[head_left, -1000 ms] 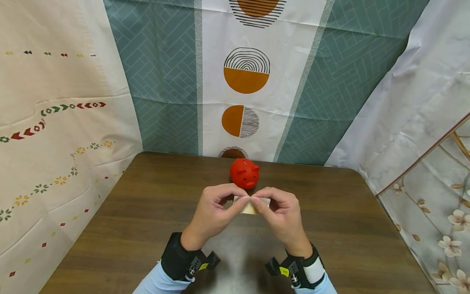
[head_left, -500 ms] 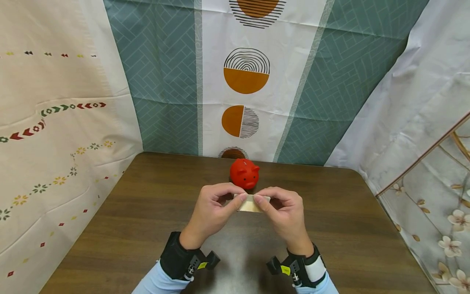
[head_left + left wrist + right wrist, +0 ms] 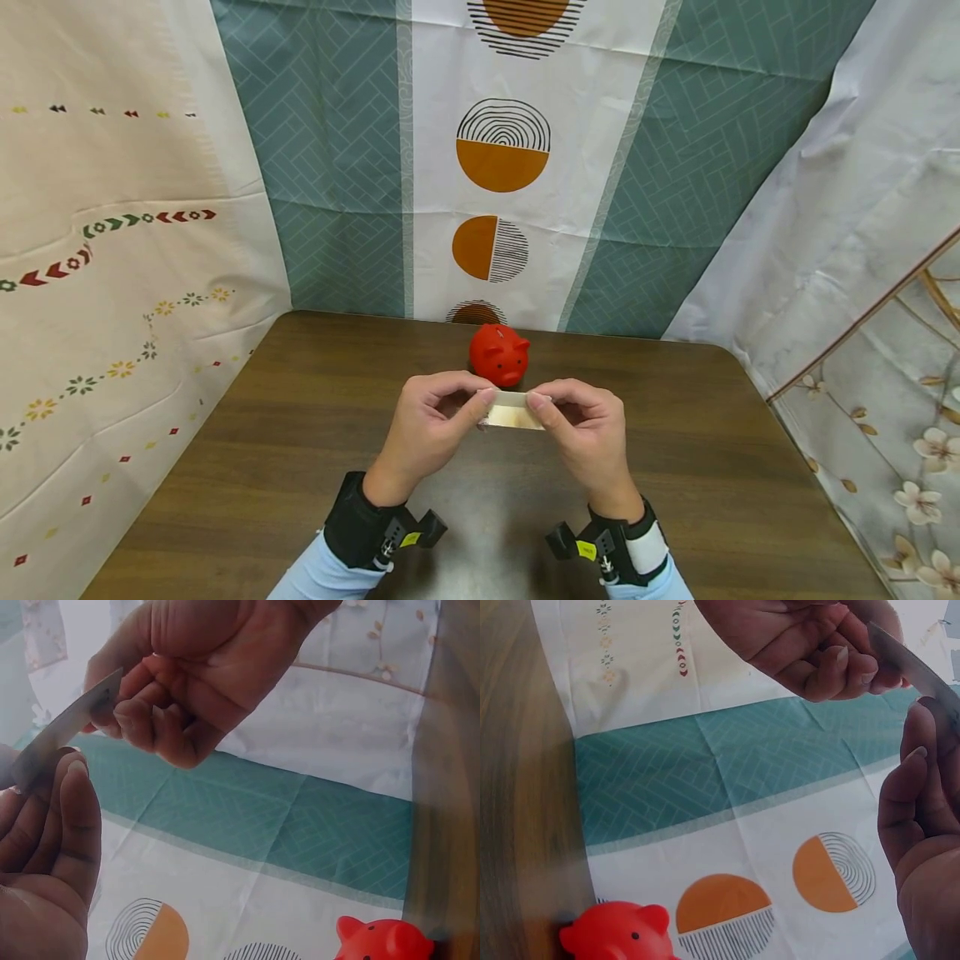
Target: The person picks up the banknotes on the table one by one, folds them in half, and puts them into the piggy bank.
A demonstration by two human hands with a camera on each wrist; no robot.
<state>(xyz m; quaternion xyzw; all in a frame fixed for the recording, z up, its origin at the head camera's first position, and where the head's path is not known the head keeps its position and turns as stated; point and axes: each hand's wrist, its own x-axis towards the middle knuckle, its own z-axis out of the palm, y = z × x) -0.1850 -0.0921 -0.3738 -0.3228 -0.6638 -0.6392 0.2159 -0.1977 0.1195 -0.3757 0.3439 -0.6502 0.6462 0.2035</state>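
Between both hands stretches a small folded banknote [image 3: 516, 412], pale yellow with faint brownish marks, raised over the table. My left hand [image 3: 429, 429] pinches its left end between thumb and fingers. The right hand [image 3: 588, 433] does the same at the other end, thumb on the near face. Edge-on in the left wrist view, the banknote [image 3: 69, 727] looks thin and slightly bowed. The remaining fingers of each hand curl beneath. Just beyond the hands stands a red piggy bank [image 3: 498, 354], its face toward me and a slot on its back.
The brown wooden table [image 3: 337, 358] spreads under both arms and ends behind the piggy bank. A green and white patterned curtain [image 3: 345, 167] hangs at the back. Other cloths hang along the left and right sides.
Both hands have drawn apart, the left to the left and the right to the right, rising slightly. More of the banknote's middle shows between the thumbs. The piggy bank has stayed put.
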